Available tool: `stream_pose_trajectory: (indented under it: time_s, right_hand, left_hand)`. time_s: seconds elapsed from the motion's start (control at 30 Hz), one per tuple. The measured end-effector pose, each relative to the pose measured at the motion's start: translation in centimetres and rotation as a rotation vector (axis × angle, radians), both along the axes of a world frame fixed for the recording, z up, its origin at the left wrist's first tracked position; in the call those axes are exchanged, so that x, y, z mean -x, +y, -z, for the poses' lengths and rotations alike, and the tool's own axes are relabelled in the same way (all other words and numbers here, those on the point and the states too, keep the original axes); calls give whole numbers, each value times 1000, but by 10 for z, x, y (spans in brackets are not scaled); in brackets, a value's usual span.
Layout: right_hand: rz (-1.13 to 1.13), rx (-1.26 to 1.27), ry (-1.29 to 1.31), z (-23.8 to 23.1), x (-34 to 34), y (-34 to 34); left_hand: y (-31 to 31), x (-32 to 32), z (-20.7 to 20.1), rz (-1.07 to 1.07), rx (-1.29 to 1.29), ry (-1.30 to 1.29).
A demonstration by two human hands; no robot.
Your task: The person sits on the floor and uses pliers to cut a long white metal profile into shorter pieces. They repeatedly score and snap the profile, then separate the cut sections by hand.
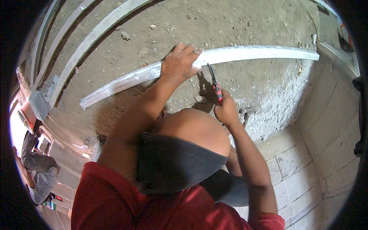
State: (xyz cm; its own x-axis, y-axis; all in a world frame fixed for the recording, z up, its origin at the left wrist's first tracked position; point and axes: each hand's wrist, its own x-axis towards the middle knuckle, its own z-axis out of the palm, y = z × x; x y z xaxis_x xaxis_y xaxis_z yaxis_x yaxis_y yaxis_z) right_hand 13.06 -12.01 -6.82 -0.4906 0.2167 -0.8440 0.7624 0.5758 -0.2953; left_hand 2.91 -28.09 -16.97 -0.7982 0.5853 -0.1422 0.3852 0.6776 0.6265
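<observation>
Bare brown dirt ground (230, 23) carries everything here, its surface uneven and strewn with grit. Across its middle stretches 1 long white strip (260, 53), appearing bowed in the wide view. Toward the upper left, 3 pale grey bars (88, 41) lie side by side with gaps between them. Loose stones rest near the bars, 2 of them standing out: a grey stone (125, 36) and a smaller pale stone (153, 27). Rough white residue (276, 109) coats the dirt at the right.
</observation>
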Motion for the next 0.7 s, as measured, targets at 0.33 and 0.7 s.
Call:
stream_pose_trajectory:
  time_s: [0.33,0.7]
  right_hand:
    - [-117,52,-275,-25,38,22]
    - [-110,-23,-376,-30,46,-8]
  left_hand:
    - [2,-3,-1,-8,32,38]
    - [0,-4,0,-3,37,47]
